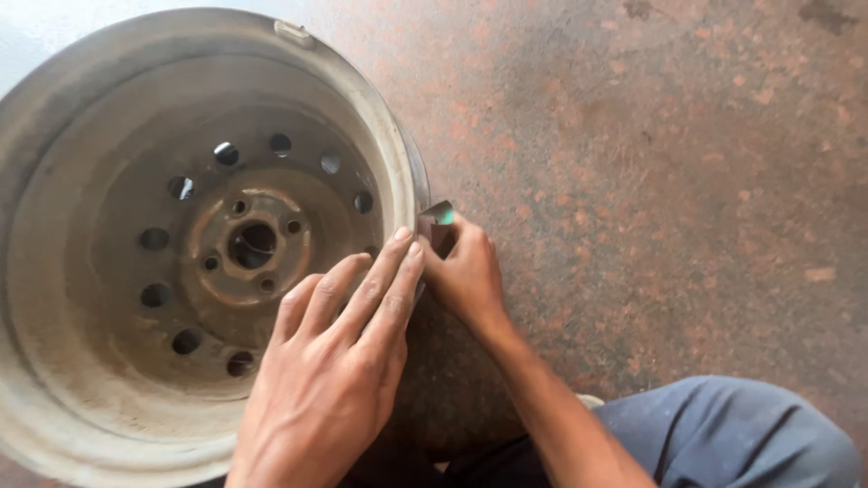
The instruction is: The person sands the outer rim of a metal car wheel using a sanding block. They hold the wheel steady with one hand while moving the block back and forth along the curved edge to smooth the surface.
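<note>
While your left hand (334,380) lies flat and open over the steel wheel rim (54,271), fingers spread onto its inner slope and fingertips up at the lip, your right hand (466,276) is pinched on a small folded piece of sandpaper (440,214) pressed against the outer edge of that lip. The rim lies face-up on the concrete floor (651,181), just in front of your knee (723,434).

Watch the lip itself: it looks worn and thin, and a hard stroke could, I judge, run your right fingertips onto bare metal if the paper slips out of the pinch (it is a small scrap, barely wider than the fingers holding it). Your left fingertips sit very near the rubbing spot, so a slip could catch them too. The rim rests only on the floor under your palm; uneven pressure might rock or slide it.

Around you there is little else: stained, rust-coloured concrete, a small clip-like weight (296,34) on the far lip, and the bolt holes (237,207) around the hub. Your own left forearm hides the near edge of the rim.
</note>
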